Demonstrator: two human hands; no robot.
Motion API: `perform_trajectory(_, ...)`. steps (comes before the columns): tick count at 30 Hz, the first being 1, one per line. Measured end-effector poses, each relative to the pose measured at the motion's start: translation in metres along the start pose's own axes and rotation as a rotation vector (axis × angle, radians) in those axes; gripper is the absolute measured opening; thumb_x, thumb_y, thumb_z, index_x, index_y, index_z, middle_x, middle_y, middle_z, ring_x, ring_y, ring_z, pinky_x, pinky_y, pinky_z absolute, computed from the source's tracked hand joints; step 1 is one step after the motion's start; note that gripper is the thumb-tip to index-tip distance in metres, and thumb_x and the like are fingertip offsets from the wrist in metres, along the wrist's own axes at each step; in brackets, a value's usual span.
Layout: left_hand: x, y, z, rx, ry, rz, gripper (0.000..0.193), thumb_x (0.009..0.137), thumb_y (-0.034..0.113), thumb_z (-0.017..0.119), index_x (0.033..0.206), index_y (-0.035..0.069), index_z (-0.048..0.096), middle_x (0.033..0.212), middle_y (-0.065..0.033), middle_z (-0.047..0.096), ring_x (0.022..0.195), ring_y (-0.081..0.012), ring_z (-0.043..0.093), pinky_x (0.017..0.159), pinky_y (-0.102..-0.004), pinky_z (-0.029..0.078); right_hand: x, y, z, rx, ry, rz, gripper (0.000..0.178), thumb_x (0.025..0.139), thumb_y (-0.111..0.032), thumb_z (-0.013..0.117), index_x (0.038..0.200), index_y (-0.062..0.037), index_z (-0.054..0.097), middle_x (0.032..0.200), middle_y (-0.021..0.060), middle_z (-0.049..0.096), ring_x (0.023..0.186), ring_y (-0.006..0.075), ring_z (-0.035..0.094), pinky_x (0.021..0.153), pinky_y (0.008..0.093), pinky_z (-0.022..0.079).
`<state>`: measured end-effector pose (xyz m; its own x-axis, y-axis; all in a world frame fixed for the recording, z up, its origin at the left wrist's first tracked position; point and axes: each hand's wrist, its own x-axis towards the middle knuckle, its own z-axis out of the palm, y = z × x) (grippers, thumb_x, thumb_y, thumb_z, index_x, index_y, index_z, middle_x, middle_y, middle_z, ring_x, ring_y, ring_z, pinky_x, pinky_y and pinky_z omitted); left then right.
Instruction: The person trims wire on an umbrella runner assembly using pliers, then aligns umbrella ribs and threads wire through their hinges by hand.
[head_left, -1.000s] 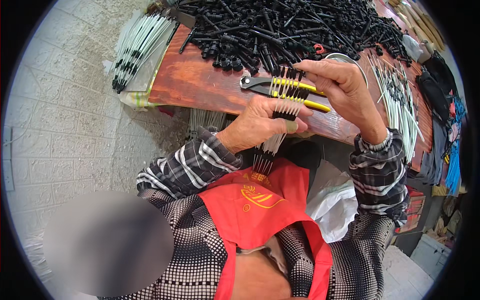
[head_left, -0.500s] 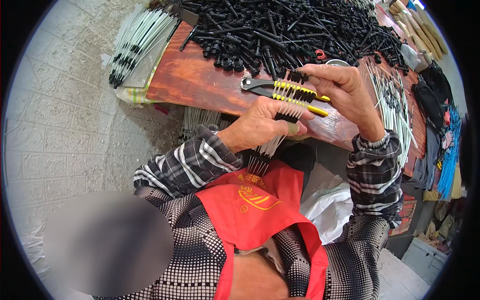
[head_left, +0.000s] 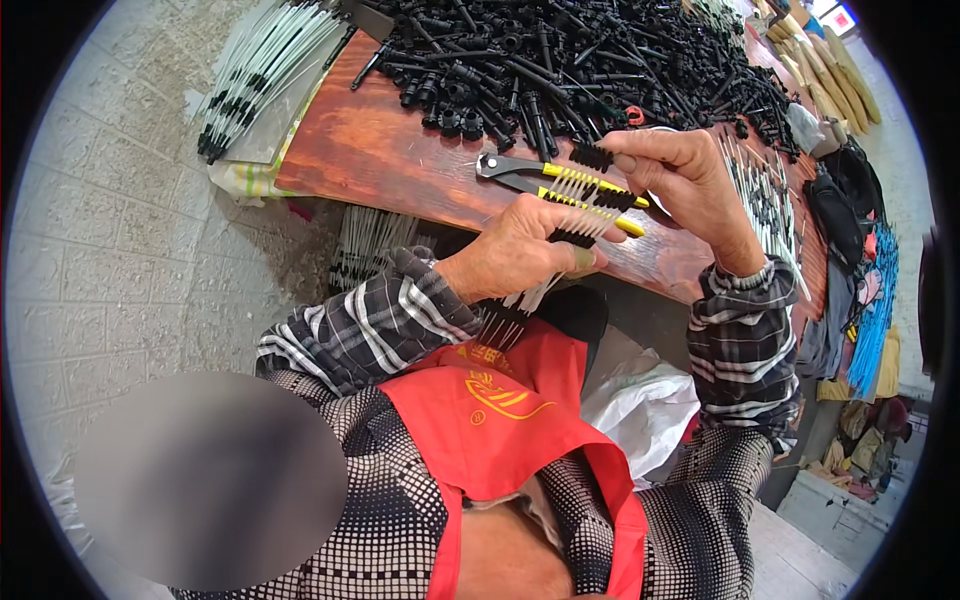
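My left hand (head_left: 520, 250) is closed around a fan of thin white rods (head_left: 574, 188) that carry bands of black sleeves (head_left: 614, 198). The rods' lower ends stick out below this hand, over the red apron (head_left: 500, 410). At the upper end of the fan, my right hand (head_left: 685, 180) pinches the row of black end pieces (head_left: 590, 156) between thumb and forefinger. Its fingertips partly hide the end of the row. Just behind the rods, cutting pliers (head_left: 510, 168) with yellow handles lie on the reddish wooden bench (head_left: 400, 150).
A large heap of black plastic fittings (head_left: 540, 70) covers the back of the bench. Bundled white rods with black sleeves (head_left: 265, 80) lie at the left; more white rods (head_left: 765, 195) lie at the right. A white sack (head_left: 645, 410) is below the bench.
The view has shifted slightly, so the bench sits further left in the picture. Both hands keep their hold on the rods, and the black end pieces look closer together beside my right fingertips.
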<state>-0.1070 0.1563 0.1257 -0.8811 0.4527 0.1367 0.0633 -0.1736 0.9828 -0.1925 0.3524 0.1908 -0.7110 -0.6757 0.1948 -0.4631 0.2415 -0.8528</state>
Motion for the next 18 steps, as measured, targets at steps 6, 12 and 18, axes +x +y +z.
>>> perform_trajectory(6,-0.002,0.012,-0.001,-0.099,-0.030,-0.127,0.025,0.088,0.002,0.061,0.112,-0.001,0.068,0.081,-0.0048,0.070,0.047,-0.0079,0.058,0.044,-0.0215,0.045,-0.002,-0.008,-0.001,-0.108,0.015,0.005,0.020,0.091,-0.001,0.060,0.109,0.0021,0.069,0.078,0.0013,0.068,0.075,0.0027,0.059,0.066,0.0216,0.050)
perform_trajectory(12,-0.002,0.008,0.000,-0.085,-0.022,-0.089,0.028,0.089,0.003,0.060,0.115,-0.001,0.067,0.089,-0.0086,0.072,0.049,-0.0072,0.058,0.046,-0.0213,0.046,-0.002,-0.015,-0.002,-0.226,0.002,-0.057,0.021,0.093,-0.001,0.059,0.111,-0.0005,0.069,0.081,0.0079,0.071,0.076,0.0041,0.061,0.066,0.0237,0.051)
perform_trajectory(18,0.000,0.003,-0.002,-0.068,-0.042,-0.109,0.030,0.088,0.002,0.061,0.118,-0.001,0.067,0.095,-0.0098,0.073,0.079,-0.0104,0.067,0.072,-0.0241,0.054,-0.004,-0.013,-0.002,-0.222,0.025,-0.076,0.022,0.094,0.000,0.056,0.112,-0.0013,0.069,0.081,0.0080,0.071,0.073,0.0050,0.061,0.066,0.0239,0.051)
